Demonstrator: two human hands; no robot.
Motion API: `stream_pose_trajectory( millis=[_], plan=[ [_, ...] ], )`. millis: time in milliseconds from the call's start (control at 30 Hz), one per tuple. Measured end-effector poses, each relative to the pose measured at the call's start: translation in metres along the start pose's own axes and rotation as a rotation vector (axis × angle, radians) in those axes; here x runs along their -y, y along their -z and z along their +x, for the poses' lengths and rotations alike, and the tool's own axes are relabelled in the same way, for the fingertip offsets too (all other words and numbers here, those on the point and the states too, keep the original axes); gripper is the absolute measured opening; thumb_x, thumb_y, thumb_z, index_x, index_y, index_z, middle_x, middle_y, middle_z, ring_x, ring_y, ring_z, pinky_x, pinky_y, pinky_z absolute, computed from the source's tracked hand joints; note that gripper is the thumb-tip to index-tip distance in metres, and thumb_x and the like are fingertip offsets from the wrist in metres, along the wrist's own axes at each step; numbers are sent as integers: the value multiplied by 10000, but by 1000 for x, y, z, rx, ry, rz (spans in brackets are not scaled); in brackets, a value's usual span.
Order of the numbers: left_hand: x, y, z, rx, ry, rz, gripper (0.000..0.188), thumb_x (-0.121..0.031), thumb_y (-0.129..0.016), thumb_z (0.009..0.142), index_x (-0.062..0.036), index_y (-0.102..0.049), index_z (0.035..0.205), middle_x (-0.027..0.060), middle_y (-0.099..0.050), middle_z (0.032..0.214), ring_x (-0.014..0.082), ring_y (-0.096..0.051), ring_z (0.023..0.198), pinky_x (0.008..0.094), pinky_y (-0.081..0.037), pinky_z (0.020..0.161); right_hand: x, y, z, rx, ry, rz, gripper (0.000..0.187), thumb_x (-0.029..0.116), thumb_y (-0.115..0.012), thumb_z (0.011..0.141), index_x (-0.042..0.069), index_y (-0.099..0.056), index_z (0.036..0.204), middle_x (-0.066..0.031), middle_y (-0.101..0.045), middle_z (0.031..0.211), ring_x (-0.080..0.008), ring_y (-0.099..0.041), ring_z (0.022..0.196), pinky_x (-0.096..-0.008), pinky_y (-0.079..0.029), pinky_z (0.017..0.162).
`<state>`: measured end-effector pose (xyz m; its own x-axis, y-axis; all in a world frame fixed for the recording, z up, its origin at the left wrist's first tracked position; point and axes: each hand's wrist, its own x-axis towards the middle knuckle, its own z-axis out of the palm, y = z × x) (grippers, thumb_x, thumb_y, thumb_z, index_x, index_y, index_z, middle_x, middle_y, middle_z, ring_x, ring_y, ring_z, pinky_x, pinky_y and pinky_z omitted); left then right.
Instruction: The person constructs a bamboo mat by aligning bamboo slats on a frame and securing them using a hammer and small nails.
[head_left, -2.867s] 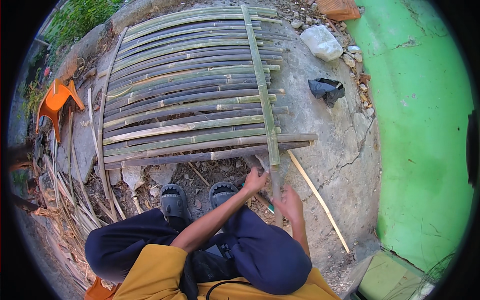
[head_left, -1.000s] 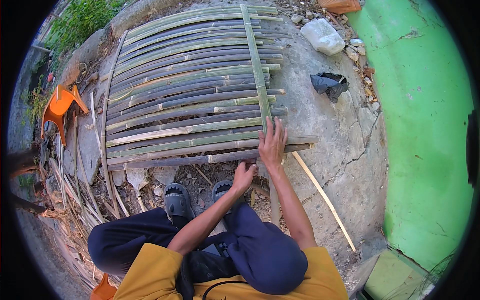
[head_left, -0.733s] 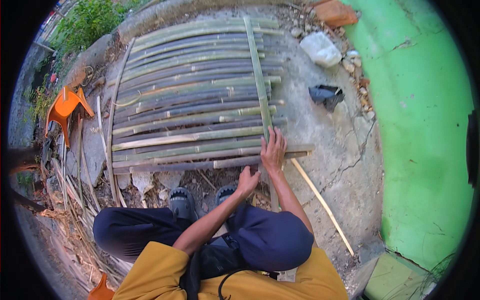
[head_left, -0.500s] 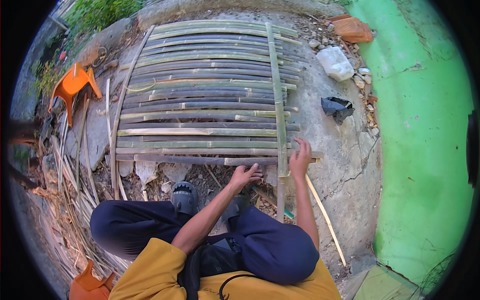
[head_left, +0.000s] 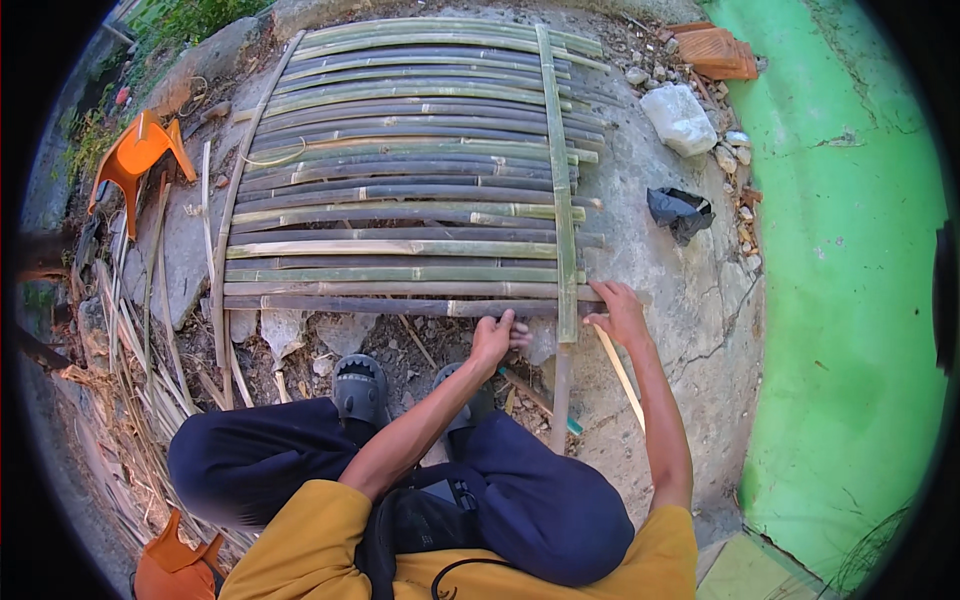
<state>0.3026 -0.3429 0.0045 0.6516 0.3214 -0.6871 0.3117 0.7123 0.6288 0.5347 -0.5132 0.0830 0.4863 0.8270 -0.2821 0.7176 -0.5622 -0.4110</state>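
i am crouched on bare concrete ground [head_left: 690,300], knees in dark trousers at the bottom of the view, looking down on a bamboo mat [head_left: 400,170] made of long split slats laid side by side across the ground. a single upright bamboo strip [head_left: 558,170] crosses all of them near their right ends and runs on past the nearest slat toward me.

my left hand [head_left: 492,340] sits at the near edge of the mat, fingers curled over the nearest slat [head_left: 400,305], which is dark and greyish; it looks like a loose grip on that slat's edge, though i cannot tell how firmly it is closed. my right hand [head_left: 620,312] lies just to the right of the crossing strip, fingers spread and pressed flat on the tips of the last slats, holding nothing that i can see. the two hands sit either side of the upright strip, close to it.

a thin pale stick [head_left: 620,375] lies on the ground just below my right hand. my sandalled foot [head_left: 360,385] rests on rubble near the mat's front edge. beyond the mat, to the right, lie a white stone block [head_left: 680,118] and a crumpled black bag [head_left: 680,212], near a green painted wall [head_left: 850,280]. an orange plastic chair [head_left: 135,160] lies tipped over at the left, among loose bamboo offcuts [head_left: 130,340].
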Motion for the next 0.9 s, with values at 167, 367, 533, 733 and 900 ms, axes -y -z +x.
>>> stream_pose_trajectory(
  millis=[167, 367, 533, 733, 900],
  plan=[
    [-51, 4, -29, 209, -122, 1177, 466, -467, -716, 926, -15, -725, 816, 161, -726, 735, 295, -722, 694, 422, -567, 692, -8, -14, -28, -178, -3, -99, 748, 241, -890, 725, 93, -593, 1396, -151, -605, 1333, -364, -551, 1274, -521, -364, 1155],
    [-35, -45, -62, 285, -934, 1138, 318, -231, -797, 812, -56, -664, 1042, 157, -667, 936, 360, -668, 908, 451, -545, 828, -18, -59, -78, -820, -255, 54, 453, 53, -729, 833, 50, -623, 1274, -171, -611, 1242, -370, -580, 1188, -494, -443, 1049],
    [58, -75, -49, 930, -1212, 1291, 312, -277, -695, 889, -63, -631, 1107, 127, -600, 1180, 294, -536, 1245, 533, -300, 1210, -37, -107, -125, -573, -452, 255, 265, 23, -652, 879, 14, -654, 1145, -167, -630, 1053, -350, -630, 998, -442, -503, 896],
    [86, -63, -43, 957, -1169, 1380, 285, -324, -646, 942, -80, -597, 1079, 111, -577, 1152, 295, -539, 1233, 555, -238, 1257, 28, -96, -132, -560, -374, 300, 222, -43, -586, 892, -9, -663, 1098, -162, -639, 1017, -364, -641, 964, -434, -513, 856],
    [44, -65, -70, 853, -1402, 1033, 199, -272, -646, 949, -85, -597, 995, 104, -577, 1066, 275, -570, 1191, 539, -300, 1237, 42, -121, -182, -288, -441, 470, 173, 22, -641, 877, 12, -677, 1046, -156, -667, 987, -355, -660, 921, -431, -533, 818]
  ],
)
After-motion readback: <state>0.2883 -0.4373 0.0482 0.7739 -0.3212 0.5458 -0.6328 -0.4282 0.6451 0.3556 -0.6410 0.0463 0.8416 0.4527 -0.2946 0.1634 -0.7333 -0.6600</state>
